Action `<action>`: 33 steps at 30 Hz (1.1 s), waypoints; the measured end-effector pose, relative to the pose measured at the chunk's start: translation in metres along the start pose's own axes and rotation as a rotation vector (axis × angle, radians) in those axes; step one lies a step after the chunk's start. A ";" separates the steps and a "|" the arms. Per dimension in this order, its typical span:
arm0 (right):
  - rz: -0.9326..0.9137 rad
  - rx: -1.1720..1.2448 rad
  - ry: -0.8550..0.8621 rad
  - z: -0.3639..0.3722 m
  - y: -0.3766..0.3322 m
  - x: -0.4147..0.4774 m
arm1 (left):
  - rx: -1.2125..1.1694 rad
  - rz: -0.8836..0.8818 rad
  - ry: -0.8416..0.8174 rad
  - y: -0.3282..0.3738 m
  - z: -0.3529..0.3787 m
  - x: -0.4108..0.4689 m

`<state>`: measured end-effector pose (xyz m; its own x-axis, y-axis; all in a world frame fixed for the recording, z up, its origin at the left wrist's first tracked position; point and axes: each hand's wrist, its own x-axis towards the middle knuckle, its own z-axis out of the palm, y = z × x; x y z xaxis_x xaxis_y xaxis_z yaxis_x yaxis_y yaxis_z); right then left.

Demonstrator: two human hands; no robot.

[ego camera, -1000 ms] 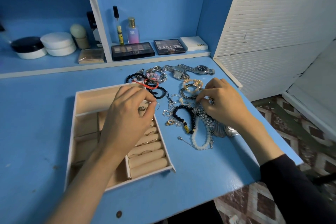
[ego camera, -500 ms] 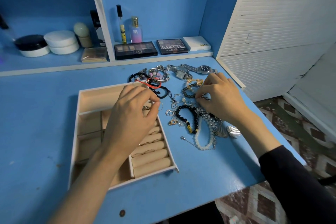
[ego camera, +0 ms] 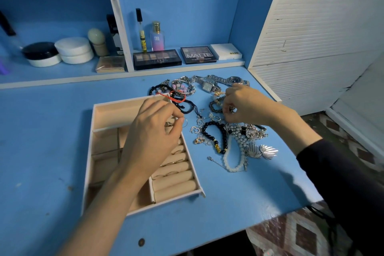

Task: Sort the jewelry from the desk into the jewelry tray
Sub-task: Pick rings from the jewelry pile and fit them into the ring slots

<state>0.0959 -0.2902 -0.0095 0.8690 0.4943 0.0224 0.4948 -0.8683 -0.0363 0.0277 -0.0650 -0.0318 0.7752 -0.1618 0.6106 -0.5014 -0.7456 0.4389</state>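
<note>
Seating a small ring [ego camera: 168, 124] pinched in left hand [ego camera: 153, 137] over jewelry tray [ego camera: 143, 209] ring rolls; right hand [ego camera: 246, 106] nipping something tiny, cannot tell what, in jewelry pile [ego camera: 216, 131] beside tray; next: press ring into slot, precisely.

blue desk [ego camera: 52, 131], beige tray [ego camera: 108, 113], perhaps black beads [ego camera: 214, 131]

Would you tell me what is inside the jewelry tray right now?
The jewelry tray holds several rings slotted between its padded rolls; the long back compartment looks empty. The left hand and forearm cover the middle compartments, so their contents are hidden.
</note>
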 end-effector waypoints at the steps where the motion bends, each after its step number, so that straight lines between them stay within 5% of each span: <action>1: -0.006 0.013 0.014 0.001 0.000 -0.001 | 0.001 -0.001 -0.005 0.000 0.000 0.000; 9: 0.010 0.139 0.128 0.006 0.005 -0.007 | 0.004 -0.014 -0.006 0.000 0.000 0.000; 19: 0.121 1.003 0.092 -0.014 -0.028 -0.022 | -0.067 -0.054 0.004 0.000 -0.009 0.001; 33: -0.216 0.776 -0.245 -0.008 -0.096 -0.034 | -0.144 -0.129 -0.015 -0.001 -0.052 -0.049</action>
<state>0.0186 -0.2244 0.0009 0.6861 0.7196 -0.1068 0.4334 -0.5222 -0.7345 -0.0296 -0.0230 -0.0281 0.8418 -0.0809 0.5336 -0.4462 -0.6605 0.6038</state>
